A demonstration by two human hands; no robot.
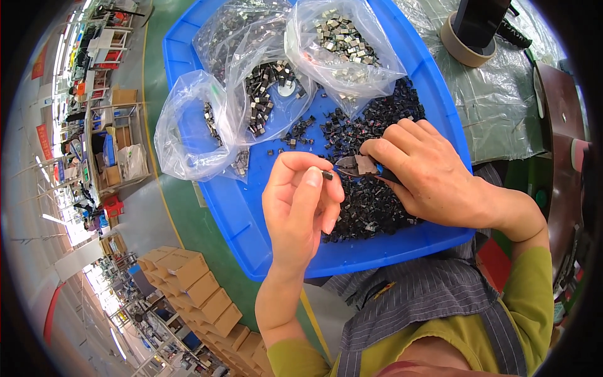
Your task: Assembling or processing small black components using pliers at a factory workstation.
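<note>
Small black part pinched over a blue tray, cutter tip alongside.

Head view: left hand [300,204] raised above the blue tray [264,251], thumb and forefinger closed on a small black part [327,175], remaining fingers curled, palm turned toward the wearer. Right hand [433,176] wrapped around small cutting pliers [358,166], long axis running roughly sideways, nose pointing left at the part, just beside it and nearer than anything else. Heap of black parts [370,207] under both hands; clear bags of metal pieces [270,69] farther back.
</note>
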